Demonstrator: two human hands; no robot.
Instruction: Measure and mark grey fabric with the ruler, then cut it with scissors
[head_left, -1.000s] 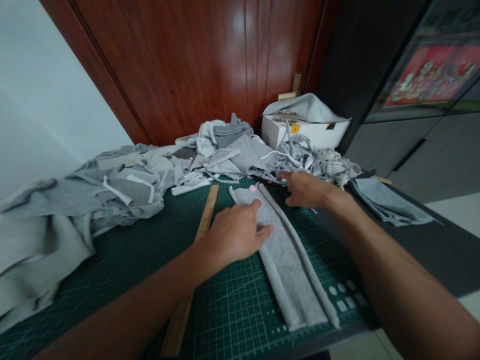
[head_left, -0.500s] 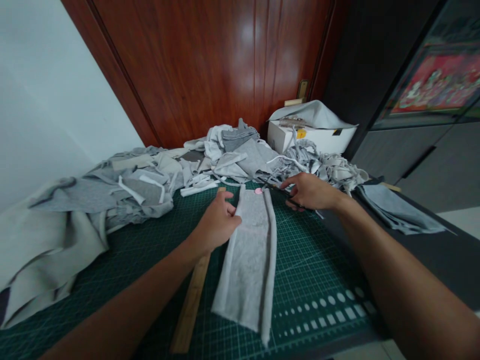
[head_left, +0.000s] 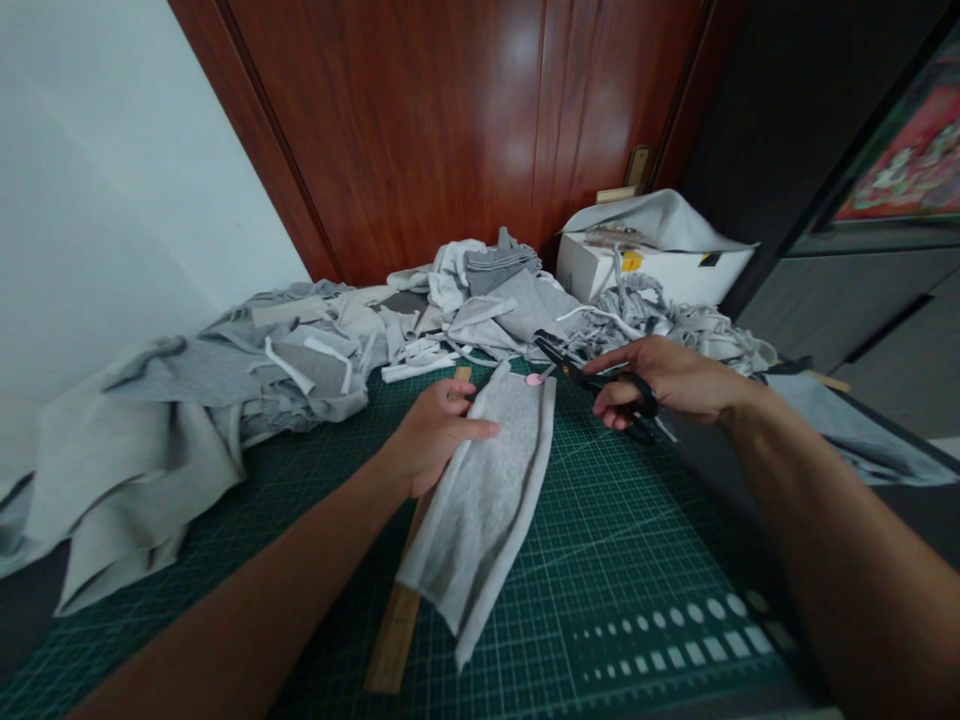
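Note:
A long grey fabric piece (head_left: 491,500) with curled side edges lies slanted on the green cutting mat (head_left: 622,520). Its left edge is pinched by my left hand (head_left: 442,430), thumb on top. Near the far end of the fabric is a pink round mark (head_left: 534,379). My right hand (head_left: 649,380) is closed on black scissors (head_left: 592,378), fingers in the handles, the blades pointing to the far left, just beyond the fabric's far right corner. A wooden ruler (head_left: 397,625) lies partly under the fabric and my left hand.
Heaped grey cloth (head_left: 300,350) spreads along the back and left. A white box (head_left: 652,265) and a tangle of strips (head_left: 675,320) are at the back right. Folded cloth (head_left: 855,420) lies at the right edge. A wooden door (head_left: 450,130) stands behind.
The fabric's near end has swung left over the ruler with my left hand holding its edge. My right hand has turned, showing more of the scissors. The view has shifted slightly.

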